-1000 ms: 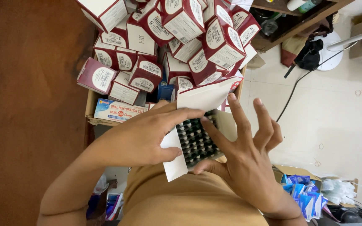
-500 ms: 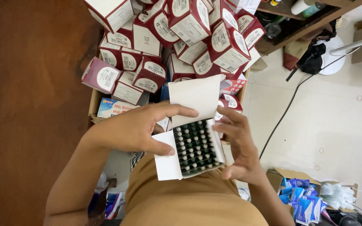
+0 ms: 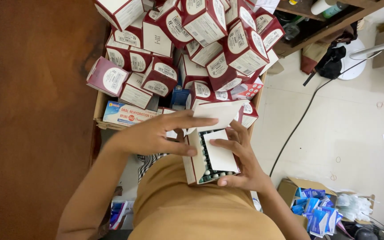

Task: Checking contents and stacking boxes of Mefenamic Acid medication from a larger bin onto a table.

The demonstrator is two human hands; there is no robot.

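Note:
I hold a small white carton [image 3: 194, 162] in front of my body, packed with rows of small dark vials [image 3: 207, 171]. My left hand [image 3: 158, 133] grips its left side, thumb on the wall and fingers stretched over the raised top flap [image 3: 221, 113]. My right hand [image 3: 241, 162] cradles the carton from the right and underneath, its fingers pressing a white inner flap [image 3: 221, 153] down over the vials. Most of the vials are hidden under that flap.
A cardboard box [image 3: 101, 104] ahead of me overflows with several maroon-and-white cartons [image 3: 243, 44] and a pale blue flat packet [image 3: 127, 114]. Dark brown wood [image 3: 32, 111] runs along the left. On the white floor lie a black cable [image 3: 298, 124] and a box of blue sachets [image 3: 316, 211].
The carton has come closer to my body. My right hand has shifted from spread fingers beside it to folding a white flap over the vials, which were uncovered before.

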